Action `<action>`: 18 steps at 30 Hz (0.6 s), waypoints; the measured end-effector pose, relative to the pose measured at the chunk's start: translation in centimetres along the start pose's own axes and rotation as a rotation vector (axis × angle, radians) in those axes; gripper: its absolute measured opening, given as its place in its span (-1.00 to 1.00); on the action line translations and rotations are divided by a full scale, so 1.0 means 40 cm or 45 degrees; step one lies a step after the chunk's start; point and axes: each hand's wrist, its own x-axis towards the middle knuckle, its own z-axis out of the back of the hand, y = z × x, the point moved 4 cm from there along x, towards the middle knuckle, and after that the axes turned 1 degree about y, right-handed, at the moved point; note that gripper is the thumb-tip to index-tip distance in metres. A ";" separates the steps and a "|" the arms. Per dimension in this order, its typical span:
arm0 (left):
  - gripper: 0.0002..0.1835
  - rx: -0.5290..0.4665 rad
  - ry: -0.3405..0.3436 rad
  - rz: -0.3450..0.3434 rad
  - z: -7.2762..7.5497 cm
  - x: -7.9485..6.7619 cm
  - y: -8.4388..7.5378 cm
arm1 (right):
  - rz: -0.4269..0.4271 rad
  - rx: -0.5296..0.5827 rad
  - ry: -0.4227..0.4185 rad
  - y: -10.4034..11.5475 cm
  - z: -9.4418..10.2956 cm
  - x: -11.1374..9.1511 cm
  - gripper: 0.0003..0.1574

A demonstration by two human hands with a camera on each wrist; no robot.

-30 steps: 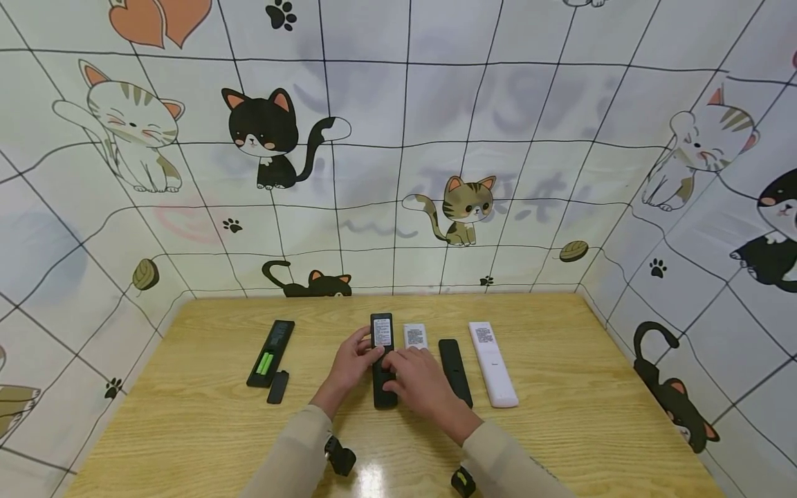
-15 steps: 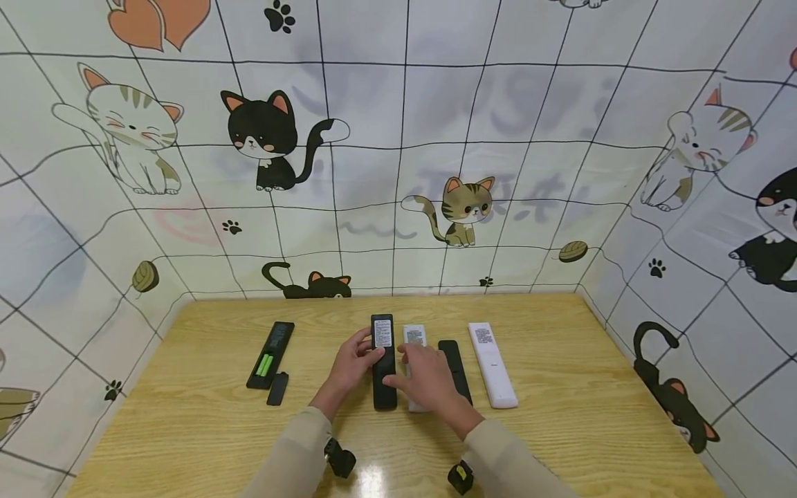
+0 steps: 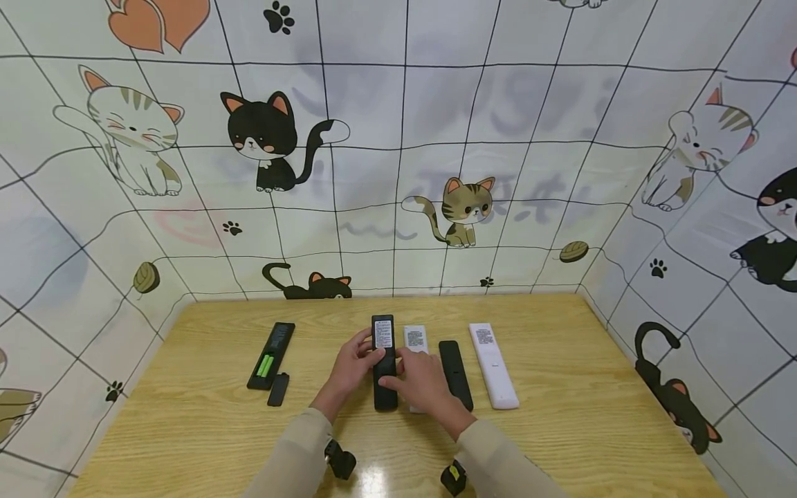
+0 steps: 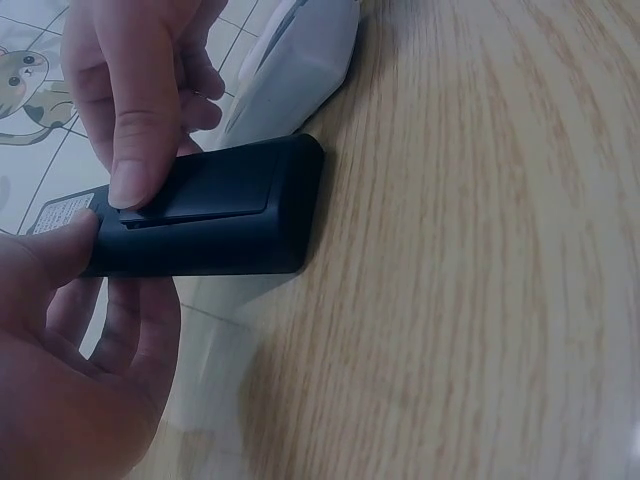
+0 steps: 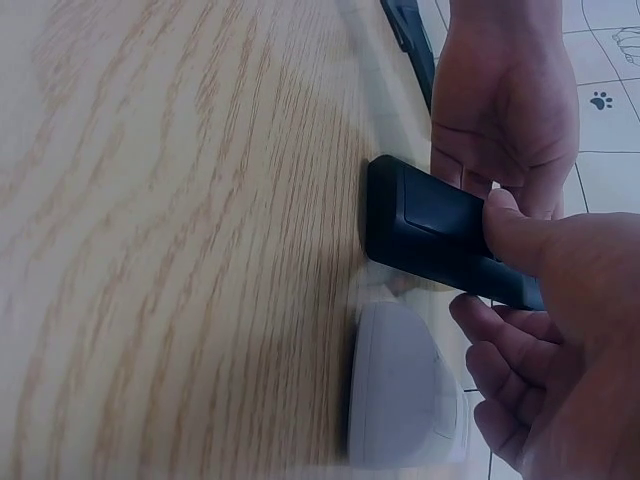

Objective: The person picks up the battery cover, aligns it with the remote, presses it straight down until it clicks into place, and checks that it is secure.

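Note:
A black remote control (image 3: 384, 366) lies back side up in front of me, a white label at its far end. My left hand (image 3: 351, 364) grips it from the left, thumb on the back just below the label. From the right, my right hand (image 3: 423, 377) holds it, with the thumb on the battery cover (image 4: 205, 190) and the fingers along the right edge. In the left wrist view, a thin gap shows along one side of the cover. The right wrist view shows the remote's near end (image 5: 382, 210) low over the table.
Right of the held remote lie a white remote (image 3: 415, 336), partly under my right hand, a black remote (image 3: 456, 373) and a longer white remote (image 3: 493, 366). At left, an opened black remote (image 3: 271, 354) shows green batteries (image 3: 265, 365), its loose cover (image 3: 278, 389) beside it.
My right hand has drawn back from over the remote's middle to its right edge, its thumb now on the lower part of the back. The left hand has stayed in place.

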 end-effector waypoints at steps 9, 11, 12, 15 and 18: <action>-0.44 -0.003 -0.004 0.003 0.000 0.002 0.001 | -0.012 0.031 0.029 0.002 0.001 0.000 -0.31; -0.43 0.012 -0.006 0.002 -0.001 0.003 0.002 | -0.005 0.030 0.025 0.004 0.002 0.001 -0.35; -0.43 0.017 -0.008 0.004 -0.001 0.004 0.001 | -0.005 0.028 0.022 0.004 0.003 0.001 -0.37; -0.43 0.051 -0.011 0.008 -0.002 0.004 -0.001 | -0.008 0.023 0.022 0.005 0.002 0.003 -0.42; -0.43 0.073 -0.011 0.018 -0.002 0.004 -0.003 | -0.017 0.014 0.033 0.003 -0.001 0.006 -0.43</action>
